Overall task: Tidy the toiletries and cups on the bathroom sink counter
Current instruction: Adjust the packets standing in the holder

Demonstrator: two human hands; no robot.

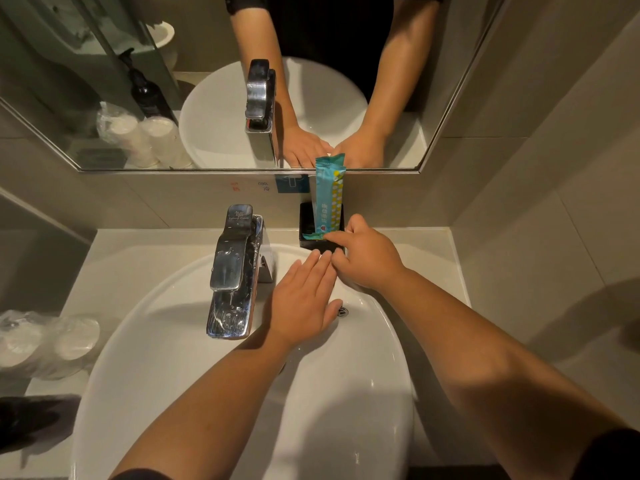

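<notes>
A teal toiletry packet point(328, 195) with a dotted yellow stripe stands upright in a small black holder point(307, 226) on the counter against the back wall, right of the tap. My right hand point(363, 256) pinches the packet's lower end at the holder's front edge. My left hand point(304, 299) lies flat and open over the white sink basin point(173, 341), its fingertips touching my right hand. Two plastic-wrapped paper cups point(48, 341) lie on the counter at the far left.
A chrome tap point(233, 265) rises at the back middle of the basin. The mirror point(214, 81) above reflects the cups and a dark pump bottle. A dark object point(31, 420) sits at the counter's front left. Tiled walls close in on the right.
</notes>
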